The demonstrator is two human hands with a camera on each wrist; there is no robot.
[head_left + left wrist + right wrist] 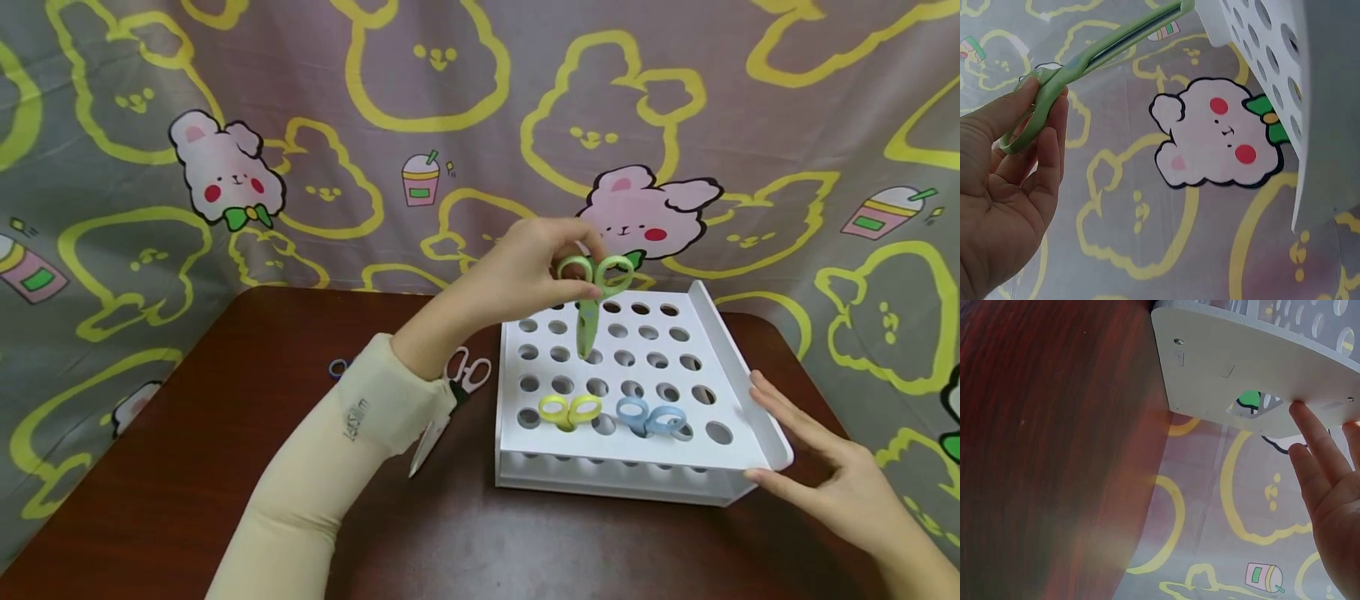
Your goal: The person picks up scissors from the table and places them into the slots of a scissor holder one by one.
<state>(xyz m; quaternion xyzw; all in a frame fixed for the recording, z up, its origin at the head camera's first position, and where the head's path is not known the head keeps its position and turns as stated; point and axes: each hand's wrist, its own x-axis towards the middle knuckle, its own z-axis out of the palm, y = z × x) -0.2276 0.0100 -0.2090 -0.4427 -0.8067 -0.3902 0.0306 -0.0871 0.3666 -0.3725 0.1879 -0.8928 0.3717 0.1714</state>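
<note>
Above the white perforated rack [738, 417], left hand [534, 265] pinches green scissors [588, 323] tip-down; right hand [843, 475], spread, apparently steadies the rack.

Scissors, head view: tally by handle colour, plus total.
Green scissors: 1
Yellow scissors: 1
Light-blue scissors: 1
Pale-handled scissors: 1
Total: 4 sure. Not counted: a darker blue loop at the sleeve, too hidden to identify.
</note>
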